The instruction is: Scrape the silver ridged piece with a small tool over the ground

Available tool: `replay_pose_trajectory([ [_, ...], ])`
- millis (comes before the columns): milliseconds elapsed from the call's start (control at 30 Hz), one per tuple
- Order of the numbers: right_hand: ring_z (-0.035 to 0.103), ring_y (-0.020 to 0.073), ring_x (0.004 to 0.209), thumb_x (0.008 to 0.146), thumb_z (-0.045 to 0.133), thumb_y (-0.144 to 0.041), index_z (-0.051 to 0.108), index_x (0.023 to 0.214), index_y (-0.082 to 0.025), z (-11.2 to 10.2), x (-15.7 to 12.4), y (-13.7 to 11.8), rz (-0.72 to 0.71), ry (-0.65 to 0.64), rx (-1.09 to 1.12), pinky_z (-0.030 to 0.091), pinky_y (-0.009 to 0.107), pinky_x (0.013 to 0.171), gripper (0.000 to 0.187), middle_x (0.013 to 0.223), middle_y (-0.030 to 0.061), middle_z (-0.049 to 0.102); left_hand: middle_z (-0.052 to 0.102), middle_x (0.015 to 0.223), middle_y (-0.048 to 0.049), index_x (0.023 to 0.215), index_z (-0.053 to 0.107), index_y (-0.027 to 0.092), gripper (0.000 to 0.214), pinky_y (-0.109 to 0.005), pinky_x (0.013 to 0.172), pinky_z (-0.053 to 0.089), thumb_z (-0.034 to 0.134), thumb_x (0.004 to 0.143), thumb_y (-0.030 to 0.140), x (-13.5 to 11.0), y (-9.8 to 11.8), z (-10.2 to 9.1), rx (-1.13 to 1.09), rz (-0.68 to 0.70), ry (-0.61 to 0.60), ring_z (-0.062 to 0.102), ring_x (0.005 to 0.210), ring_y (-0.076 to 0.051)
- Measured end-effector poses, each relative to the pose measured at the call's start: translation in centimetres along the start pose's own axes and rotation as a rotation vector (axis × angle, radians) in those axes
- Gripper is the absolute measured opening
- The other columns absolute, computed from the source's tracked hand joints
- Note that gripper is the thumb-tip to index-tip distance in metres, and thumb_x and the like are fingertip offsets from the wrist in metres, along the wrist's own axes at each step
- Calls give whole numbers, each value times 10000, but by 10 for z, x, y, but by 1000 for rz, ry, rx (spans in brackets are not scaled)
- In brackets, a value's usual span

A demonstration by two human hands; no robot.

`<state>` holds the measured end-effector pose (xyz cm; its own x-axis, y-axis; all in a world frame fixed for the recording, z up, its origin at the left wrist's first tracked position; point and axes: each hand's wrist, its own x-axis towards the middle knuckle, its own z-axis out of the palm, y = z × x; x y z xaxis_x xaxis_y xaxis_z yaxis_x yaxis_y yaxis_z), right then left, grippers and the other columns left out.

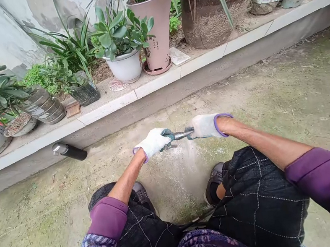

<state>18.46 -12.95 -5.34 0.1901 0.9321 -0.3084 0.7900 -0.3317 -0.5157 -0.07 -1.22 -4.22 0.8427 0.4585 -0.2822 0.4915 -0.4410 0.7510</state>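
Note:
Both my hands wear white gloves with purple cuffs and dark green fingertips. My left hand (153,142) and my right hand (205,126) are closed on the two ends of a short grey metal tool (181,135), held level in front of my knees. What kind of tool it is I cannot make out. Below it lies a pale, scraped patch of concrete ground (176,172) between my two shoes. I am crouching, with dark checked trousers and purple sleeves in view.
A black cylinder with a silver cap (69,151) lies at the foot of a low tiled ledge (158,84). On the ledge stand several potted plants: a white pot (125,65), a tall pink pot (156,35), a large brown bowl (215,12).

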Motion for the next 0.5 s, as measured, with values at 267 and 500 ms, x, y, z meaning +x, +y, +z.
replay_pose_trajectory([
  [267, 570, 164, 645, 875, 516, -408, 705, 1046, -206, -22, 0, -2, 0, 212, -227, 347, 263, 571, 325, 809, 52, 700, 719, 899, -55, 1038, 716, 120, 297, -188, 441, 457, 512, 826, 161, 8, -5, -6, -228, 0, 61, 515, 454, -56],
  [500, 605, 190, 690, 861, 538, -433, 715, 1059, -221, -16, 3, -3, 28, 182, -238, 354, 273, 590, 340, 861, 66, 718, 687, 793, -38, 897, 716, 112, 208, -173, 511, 471, 534, 796, 118, 8, -16, 4, -133, -88, 41, 578, 556, -81],
])
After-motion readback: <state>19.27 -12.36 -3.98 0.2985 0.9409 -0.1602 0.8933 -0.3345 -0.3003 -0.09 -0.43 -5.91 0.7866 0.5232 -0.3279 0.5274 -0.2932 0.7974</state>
